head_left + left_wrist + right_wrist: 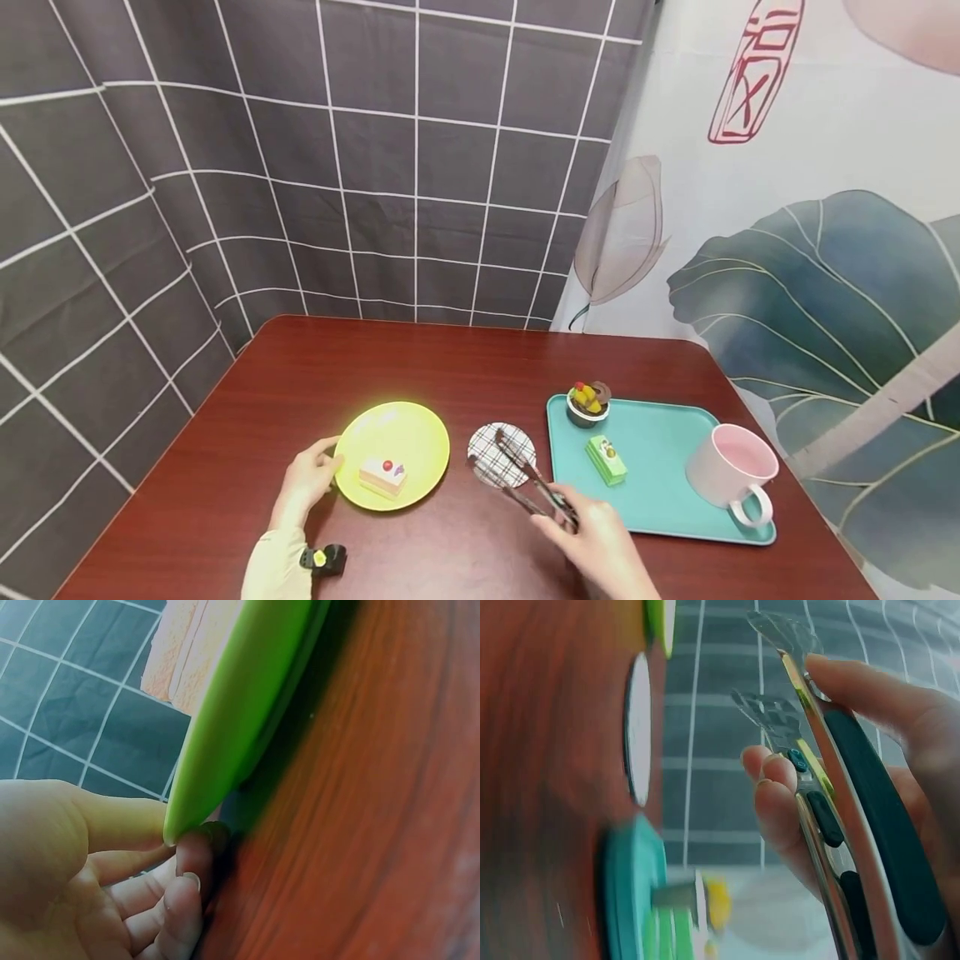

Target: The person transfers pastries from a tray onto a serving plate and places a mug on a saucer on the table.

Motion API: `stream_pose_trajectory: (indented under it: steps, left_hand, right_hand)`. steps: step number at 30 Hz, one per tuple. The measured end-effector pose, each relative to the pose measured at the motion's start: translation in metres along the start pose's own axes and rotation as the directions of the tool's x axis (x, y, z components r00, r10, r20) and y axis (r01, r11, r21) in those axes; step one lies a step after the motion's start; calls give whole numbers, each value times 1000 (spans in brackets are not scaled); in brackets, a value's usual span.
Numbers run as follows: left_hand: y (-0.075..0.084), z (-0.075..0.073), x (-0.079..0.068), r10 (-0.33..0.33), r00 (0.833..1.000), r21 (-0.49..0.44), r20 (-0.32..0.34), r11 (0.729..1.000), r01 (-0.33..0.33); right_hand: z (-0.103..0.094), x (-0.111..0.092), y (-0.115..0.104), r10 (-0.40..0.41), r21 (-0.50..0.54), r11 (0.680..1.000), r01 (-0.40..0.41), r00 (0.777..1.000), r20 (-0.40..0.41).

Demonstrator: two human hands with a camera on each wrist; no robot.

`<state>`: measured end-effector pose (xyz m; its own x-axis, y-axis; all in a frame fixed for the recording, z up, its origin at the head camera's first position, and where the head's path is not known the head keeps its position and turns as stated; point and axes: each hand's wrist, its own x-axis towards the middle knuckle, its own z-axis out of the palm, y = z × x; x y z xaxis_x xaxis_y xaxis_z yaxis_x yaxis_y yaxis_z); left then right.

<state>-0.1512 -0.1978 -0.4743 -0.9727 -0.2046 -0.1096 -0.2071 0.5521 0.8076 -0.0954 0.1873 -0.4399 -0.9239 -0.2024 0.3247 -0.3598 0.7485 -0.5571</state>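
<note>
At the left edge of a yellow plate (420,429), my left hand (306,482) pinches the rim between thumb and fingers. The left wrist view shows the thumb on top of the plate (225,742) and fingertips under it. A toy cake slice (382,477) with a red berry lies on the plate. My right hand (592,533) grips metal tongs (536,479) with dark handles. In the right wrist view the tongs (840,795) stand with their tips apart and nothing between them. In the head view the tips appear over a round checked coaster (487,450).
Right of the coaster lies a teal tray (660,467). It holds a fruit-topped cupcake (587,404), a green cake slice (606,460) and a pink mug (731,467). A dark tiled-pattern curtain (375,167) hangs behind the brown table (480,350).
</note>
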Motion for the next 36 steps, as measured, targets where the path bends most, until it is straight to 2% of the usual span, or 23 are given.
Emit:
stream_pose_trajectory:
  steps: [2, 5, 10, 14, 18, 26, 30, 36]
  left_hand:
    - [0, 0, 0, -1, 1000, 0, 0, 1000, 1]
    - [-1, 0, 0, -6, 1000, 5, -4, 1000, 6]
    - [-3, 0, 1, -16, 1000, 23, -7, 1000, 16]
    - [-2, 0, 1, -8, 1000, 23, -7, 1000, 8]
    - [-1, 1, 2, -2, 1000, 29, -9, 1000, 2]
    - [-1, 1, 3, -1, 1000, 33, -15, 999, 1]
    - [-1, 0, 1, -6, 1000, 37, -9, 999, 6]
    - [-2, 2, 2, 7, 1000, 24, -10, 1000, -6]
  right_hand:
    - [-8, -2, 8, 48, -54, 997, -51, 997, -62]
    - [-22, -4, 20, 148, -126, 979, -161, 983, -108]
    - [-41, -8, 38, 317, -209, 918, -336, 941, -120]
    - [-51, -12, 50, 386, -230, 883, -410, 911, -143]
    - [-58, -16, 59, 415, -244, 864, -440, 898, -148]
    - [-59, -19, 73, 471, -263, 844, -468, 880, -54]
    - [-58, -19, 77, 478, -293, 837, -462, 878, -19]
    - [-56, -19, 81, 468, -324, 835, -445, 884, -8]
